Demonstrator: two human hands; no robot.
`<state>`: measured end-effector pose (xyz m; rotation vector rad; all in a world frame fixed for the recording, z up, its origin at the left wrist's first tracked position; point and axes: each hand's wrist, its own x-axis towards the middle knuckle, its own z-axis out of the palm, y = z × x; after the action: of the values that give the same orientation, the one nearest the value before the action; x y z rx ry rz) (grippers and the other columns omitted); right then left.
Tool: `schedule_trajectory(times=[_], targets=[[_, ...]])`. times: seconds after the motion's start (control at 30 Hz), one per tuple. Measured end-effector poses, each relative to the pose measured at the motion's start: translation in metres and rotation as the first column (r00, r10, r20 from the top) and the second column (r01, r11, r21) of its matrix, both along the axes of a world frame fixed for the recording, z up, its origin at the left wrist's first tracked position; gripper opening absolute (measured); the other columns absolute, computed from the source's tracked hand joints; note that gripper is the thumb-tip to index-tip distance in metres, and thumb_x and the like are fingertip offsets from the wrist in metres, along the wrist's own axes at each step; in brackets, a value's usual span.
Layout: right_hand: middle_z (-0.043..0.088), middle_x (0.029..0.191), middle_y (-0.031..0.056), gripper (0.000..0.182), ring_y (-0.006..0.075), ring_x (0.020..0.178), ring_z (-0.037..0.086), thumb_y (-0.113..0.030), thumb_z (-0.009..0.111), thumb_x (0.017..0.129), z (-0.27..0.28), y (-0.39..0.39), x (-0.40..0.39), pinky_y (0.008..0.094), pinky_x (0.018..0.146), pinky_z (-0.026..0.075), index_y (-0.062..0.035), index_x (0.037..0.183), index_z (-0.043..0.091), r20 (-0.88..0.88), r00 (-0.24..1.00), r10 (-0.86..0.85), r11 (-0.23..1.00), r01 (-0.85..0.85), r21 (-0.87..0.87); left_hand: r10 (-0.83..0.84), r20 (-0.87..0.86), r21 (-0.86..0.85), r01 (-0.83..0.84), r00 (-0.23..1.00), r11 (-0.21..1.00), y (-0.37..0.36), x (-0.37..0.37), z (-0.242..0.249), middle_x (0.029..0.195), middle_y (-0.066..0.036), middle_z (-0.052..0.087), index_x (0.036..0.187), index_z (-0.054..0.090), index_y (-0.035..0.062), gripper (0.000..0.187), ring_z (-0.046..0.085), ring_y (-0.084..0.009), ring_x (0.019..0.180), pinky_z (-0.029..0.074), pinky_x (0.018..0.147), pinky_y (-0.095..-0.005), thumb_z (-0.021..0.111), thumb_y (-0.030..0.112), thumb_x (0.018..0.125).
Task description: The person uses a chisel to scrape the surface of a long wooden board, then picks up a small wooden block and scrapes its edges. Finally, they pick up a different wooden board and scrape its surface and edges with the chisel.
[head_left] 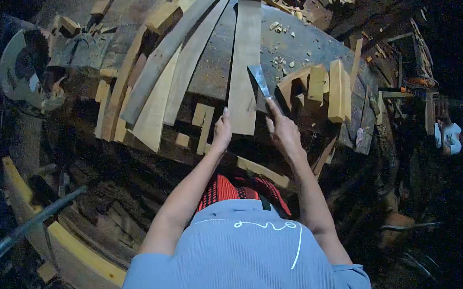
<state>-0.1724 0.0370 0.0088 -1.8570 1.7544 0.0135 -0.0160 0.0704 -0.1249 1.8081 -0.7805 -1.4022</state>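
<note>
A long pale wooden board (243, 85) lies lengthwise on the workbench, its near end toward me. My left hand (222, 131) is at the board's left edge near that end, fingers closed against it and partly hidden. In my right hand (285, 133) is a putty knife (259, 80), gripped by its wooden handle. Its wide metal blade points away from me and overlaps the board's right side.
Several planks (173, 58) lie left of the board, with small offcuts (182, 139) near the bench's front. Wood blocks (336, 90) stand at the right, and chips (279, 63) litter the dark workbench (318, 45). A circular saw blade (35, 47) is far left. Another person (449, 138) is far right.
</note>
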Motion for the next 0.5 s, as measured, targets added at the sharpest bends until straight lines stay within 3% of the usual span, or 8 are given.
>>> schedule_trajectory(times=[0.17,0.23,0.27,0.33,0.5], targets=[[0.055,0.078,0.0253,0.051,0.0408,0.078,0.054,-0.018,0.048,0.080,0.015,0.021,-0.010,0.0487,0.068,0.043,-0.0243,0.128,0.029,-0.065,0.995,0.070,0.996,-0.066,0.063,-0.002,0.041,0.064,-0.001,0.999,0.998,-0.001,0.000,0.009,0.112,-0.024,0.049,0.112,0.046,-0.0082,0.077,0.046,-0.0325,0.106,0.032,0.091,-0.0340,0.021,0.059,0.084],[0.055,0.078,0.0252,0.052,0.0411,0.077,0.054,-0.017,0.048,0.080,0.017,0.016,-0.009,0.0484,0.069,0.043,-0.0248,0.128,0.029,0.001,0.999,0.034,0.995,-0.034,0.097,-0.003,0.036,0.082,0.000,0.999,0.997,-0.001,0.000,0.010,0.112,-0.024,0.049,0.112,0.046,-0.0084,0.076,0.046,-0.0315,0.106,0.032,0.091,-0.0337,0.022,0.058,0.084],[0.055,0.078,0.0255,0.051,0.0405,0.077,0.054,-0.017,0.048,0.079,0.008,0.006,-0.006,0.0482,0.068,0.043,-0.0234,0.127,0.030,-0.026,0.998,0.057,0.998,-0.057,0.004,-0.007,0.035,0.088,0.004,0.999,0.996,-0.001,0.000,0.008,0.112,-0.024,0.049,0.112,0.046,-0.0084,0.076,0.046,-0.0315,0.106,0.032,0.091,-0.0337,0.022,0.058,0.084],[0.055,0.078,0.0255,0.050,0.0404,0.078,0.054,-0.017,0.048,0.079,-0.004,-0.023,0.000,0.0482,0.068,0.043,-0.0230,0.126,0.031,-0.018,0.998,0.053,0.999,-0.053,-0.012,0.004,0.071,0.020,-0.005,0.997,1.000,0.001,-0.001,0.001,0.102,-0.025,0.053,0.106,0.049,-0.0061,0.074,0.048,-0.0367,0.100,0.036,0.086,-0.0376,0.022,0.058,0.083],[0.055,0.078,0.0243,0.052,0.0405,0.079,0.054,-0.017,0.050,0.079,0.002,-0.024,0.006,0.0493,0.069,0.043,-0.0258,0.127,0.029,-0.053,0.998,0.029,0.999,-0.028,0.020,0.027,0.089,-0.064,-0.021,0.996,0.998,0.004,0.000,-0.002,0.099,-0.024,0.054,0.105,0.050,-0.0059,0.072,0.050,-0.0359,0.097,0.037,0.084,-0.0377,0.022,0.057,0.084]])
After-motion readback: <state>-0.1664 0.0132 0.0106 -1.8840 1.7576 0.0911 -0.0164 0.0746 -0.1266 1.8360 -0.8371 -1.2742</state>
